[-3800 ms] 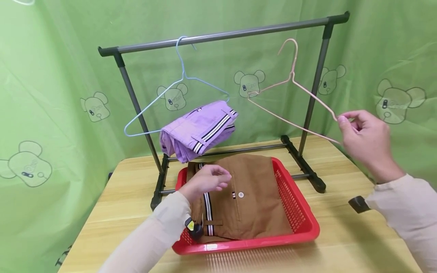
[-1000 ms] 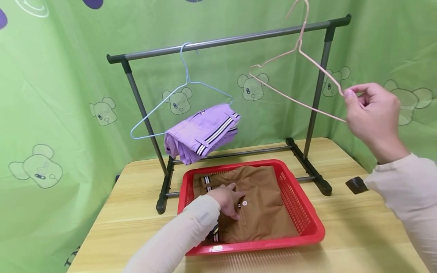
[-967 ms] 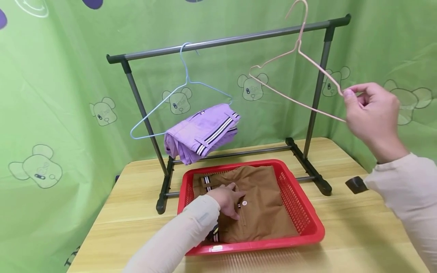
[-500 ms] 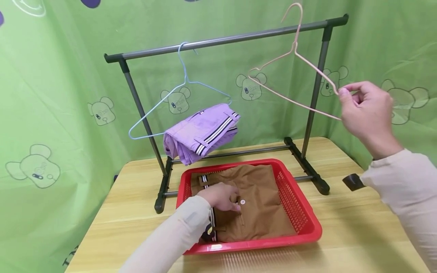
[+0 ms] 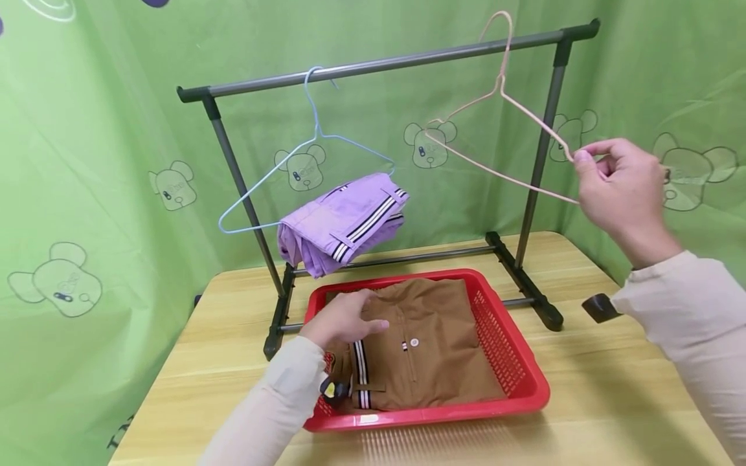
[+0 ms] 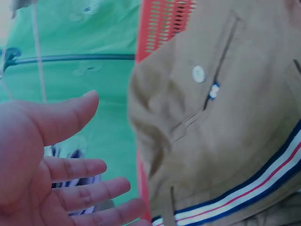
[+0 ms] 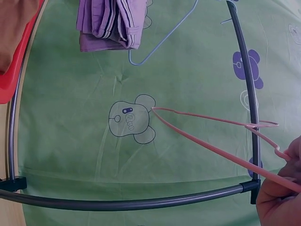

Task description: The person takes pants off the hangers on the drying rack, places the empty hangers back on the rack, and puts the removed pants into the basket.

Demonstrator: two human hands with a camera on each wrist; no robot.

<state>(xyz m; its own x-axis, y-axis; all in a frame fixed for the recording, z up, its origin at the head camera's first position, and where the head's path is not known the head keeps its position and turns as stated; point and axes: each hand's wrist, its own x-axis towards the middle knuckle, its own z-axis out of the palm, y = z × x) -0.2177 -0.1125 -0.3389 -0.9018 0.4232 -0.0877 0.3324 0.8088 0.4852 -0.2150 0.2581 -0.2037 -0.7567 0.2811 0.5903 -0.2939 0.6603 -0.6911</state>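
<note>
The brown trousers (image 5: 437, 349) lie folded in the red basket (image 5: 443, 414) on the wooden bench (image 5: 227, 336), their white button (image 5: 414, 342) facing up and the striped waistband (image 5: 362, 375) near the basket's left end. The left hand (image 5: 344, 317) is over that end, thumb apart and fingers extended, grasping nothing; the left wrist view is blurred, so whether a fingertip brushes the cloth is hard to say. The right hand (image 5: 626, 191) pinches the pink wire hanger (image 7: 216, 150) at one lower corner between thumb and fingers, well above the bench.

The trousers should handle as light to moderate in weight, soft and floppy, with a matte weave that ought not to slip much. Nothing about them looks fragile, though the fold would likely fall open if lifted by one layer. The waistband, probably doubled and a little firmer, seems the surest hold: thumb on top, fingers beneath, taking all the layers together. A pinch at the button would raise only the front.

The hanger looks very light and springy, its thin wire apt to swivel in a corner pinch. A grip nearer the twisted neck would balance it better, while the corner grip leaves the bottom bar exposed. On the rack (image 5: 402, 63), the purple trousers (image 5: 344, 220) hang bundled over the blue wire hanger (image 5: 316, 129), which suggests similar cloth drapes readily over thin wire.
</note>
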